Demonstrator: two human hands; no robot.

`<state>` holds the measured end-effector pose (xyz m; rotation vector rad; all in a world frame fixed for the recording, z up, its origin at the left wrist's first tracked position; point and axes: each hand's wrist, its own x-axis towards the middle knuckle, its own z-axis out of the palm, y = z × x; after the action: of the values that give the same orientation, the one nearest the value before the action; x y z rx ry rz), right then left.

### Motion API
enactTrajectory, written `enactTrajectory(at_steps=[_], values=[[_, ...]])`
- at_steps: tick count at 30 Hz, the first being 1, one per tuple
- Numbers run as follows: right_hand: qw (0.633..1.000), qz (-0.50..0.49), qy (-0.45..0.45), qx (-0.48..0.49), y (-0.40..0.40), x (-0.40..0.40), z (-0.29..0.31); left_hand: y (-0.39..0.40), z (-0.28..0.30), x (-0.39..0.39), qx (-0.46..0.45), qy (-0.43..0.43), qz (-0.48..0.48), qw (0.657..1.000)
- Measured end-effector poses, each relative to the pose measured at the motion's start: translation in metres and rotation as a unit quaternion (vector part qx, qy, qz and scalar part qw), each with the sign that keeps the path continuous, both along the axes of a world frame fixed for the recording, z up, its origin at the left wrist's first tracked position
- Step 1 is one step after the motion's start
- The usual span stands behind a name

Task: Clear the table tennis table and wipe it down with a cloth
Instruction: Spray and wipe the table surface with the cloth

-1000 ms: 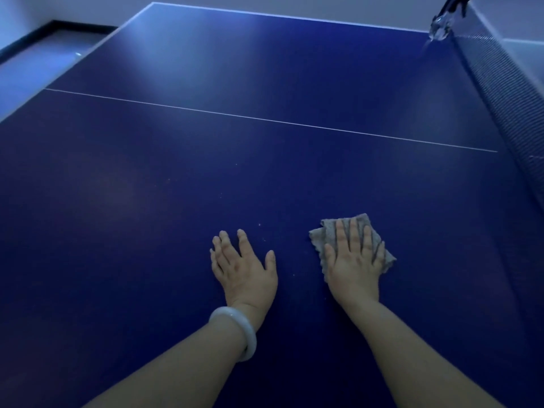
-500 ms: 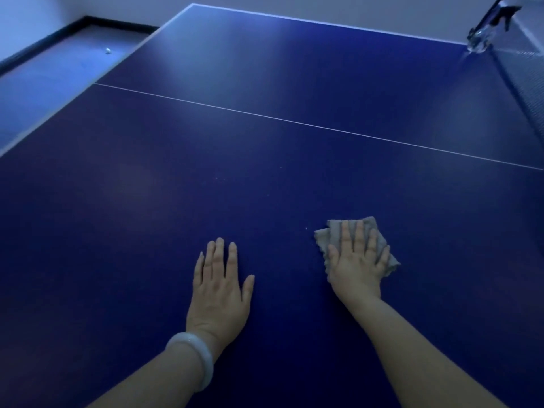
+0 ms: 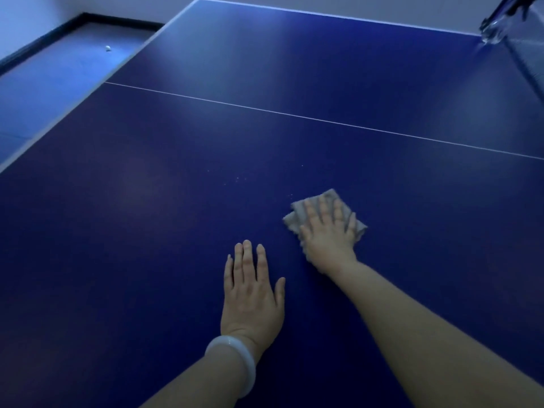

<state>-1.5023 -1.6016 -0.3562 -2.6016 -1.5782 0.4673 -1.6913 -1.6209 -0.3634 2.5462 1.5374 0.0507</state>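
The dark blue table tennis table point(image 3: 147, 231) fills the view, with a thin white centre line running across it. A folded grey cloth point(image 3: 297, 214) lies flat on the surface right of centre. My right hand point(image 3: 328, 235) presses down on the cloth with straight, spread fingers and covers most of it. My left hand point(image 3: 251, 293) rests flat on the bare table just left of and nearer than the cloth, fingers straight; a pale bangle sits on that wrist. A few tiny pale specks point(image 3: 237, 179) dot the surface beyond the hands.
The net point(image 3: 530, 72) and its metal clamp post point(image 3: 497, 25) stand at the top right. The table's left edge runs diagonally at the left, with floor beyond it. A small white ball point(image 3: 108, 48) lies on the floor near the dark skirting board.
The view has swung left, showing more floor and the ball. My right hand has pushed the cloth a little forward and left. My left hand stays flat on the table, fingers now closer together.
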Motion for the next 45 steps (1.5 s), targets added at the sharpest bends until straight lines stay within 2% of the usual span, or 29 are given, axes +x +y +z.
enactTrajectory(at_steps=[2, 4, 6, 9, 11, 13, 15, 17, 18, 19, 21, 23, 25, 27, 30, 32, 33, 35, 37, 39, 41, 43, 45], values=[[0.997, 0.069, -0.03, 0.004, -0.031, -0.006, -0.005, 0.0, -0.001, -0.001, 0.005, 0.004, -0.002, 1.0], [0.997, 0.06, -0.056, -0.014, -0.065, 0.022, -0.005, 0.0, -0.001, -0.001, 0.005, 0.002, -0.008, 1.0], [0.997, -0.055, -0.041, -0.032, -0.095, 0.06, 0.002, 0.0, 0.0, -0.001, 0.008, 0.001, -0.004, 1.0], [0.957, -0.284, -0.005, -0.054, -0.123, 0.076, 0.01, -0.001, 0.002, 0.0, 0.001, -0.006, -0.002, 1.0], [0.944, -0.328, 0.006, -0.036, -0.112, 0.047, 0.01, -0.001, 0.002, 0.0, 0.002, 0.0, -0.004, 1.0], [0.972, -0.234, -0.018, -0.009, -0.094, 0.0, 0.004, -0.001, 0.003, -0.001, 0.004, 0.004, -0.006, 1.0], [0.997, -0.066, -0.036, 0.021, -0.089, -0.041, -0.002, -0.001, 0.002, -0.002, 0.007, 0.001, -0.009, 1.0], [0.998, 0.046, -0.048, 0.007, -0.102, -0.042, -0.001, -0.001, 0.002, -0.002, 0.01, -0.007, -0.011, 1.0], [0.996, 0.057, -0.07, -0.008, -0.113, -0.026, 0.001, -0.001, 0.001, -0.002, 0.01, -0.011, -0.012, 1.0], [0.994, 0.034, -0.098, -0.021, -0.127, -0.006, -0.001, -0.001, 0.001, -0.002, 0.01, -0.013, -0.012, 1.0], [0.987, -0.105, -0.117, -0.045, -0.163, 0.035, 0.001, -0.002, 0.001, -0.002, 0.01, -0.008, -0.012, 1.0], [0.961, -0.265, -0.059, -0.045, -0.196, 0.052, 0.004, -0.001, 0.001, -0.001, 0.012, -0.003, -0.01, 1.0], [0.937, -0.348, -0.024, -0.031, -0.205, 0.035, 0.003, -0.002, 0.001, 0.0, 0.011, 0.005, -0.006, 1.0], [0.941, -0.334, -0.046, -0.014, -0.191, -0.001, -0.001, -0.002, 0.002, 0.001, 0.011, 0.007, -0.006, 1.0], [0.985, -0.157, -0.063, 0.027, -0.168, -0.054, -0.004, -0.002, 0.002, 0.0, 0.01, 0.011, -0.008, 1.0], [0.997, -0.031, -0.066, 0.024, -0.176, -0.061, -0.005, -0.002, 0.002, 0.0, 0.011, 0.008, -0.008, 1.0], [0.998, 0.0, -0.067, 0.016, -0.187, -0.05, -0.005, -0.002, 0.002, -0.001, 0.01, 0.005, -0.008, 1.0], [0.996, -0.033, -0.083, -0.011, -0.217, -0.017, -0.006, -0.003, 0.003, -0.001, 0.007, 0.0, -0.008, 1.0], [0.98, -0.171, -0.094, -0.044, -0.247, 0.013, -0.004, -0.005, 0.004, 0.0, 0.004, 0.002, -0.01, 1.0], [0.949, -0.306, -0.062, -0.039, -0.261, 0.018, 0.001, -0.004, 0.004, 0.0, 0.004, 0.004, -0.009, 1.0], [0.925, -0.375, -0.047, -0.021, -0.249, -0.005, 0.001, -0.005, 0.005, 0.0, 0.005, 0.007, -0.006, 1.0], [0.94, -0.336, -0.056, -0.008, -0.219, -0.046, 0.002, -0.005, 0.005, 0.0, 0.006, 0.01, -0.004, 1.0], [0.972, -0.229, -0.053, 0.017, -0.183, -0.09, 0.004, -0.004, 0.005, -0.001, 0.0, 0.004, -0.005, 1.0]])
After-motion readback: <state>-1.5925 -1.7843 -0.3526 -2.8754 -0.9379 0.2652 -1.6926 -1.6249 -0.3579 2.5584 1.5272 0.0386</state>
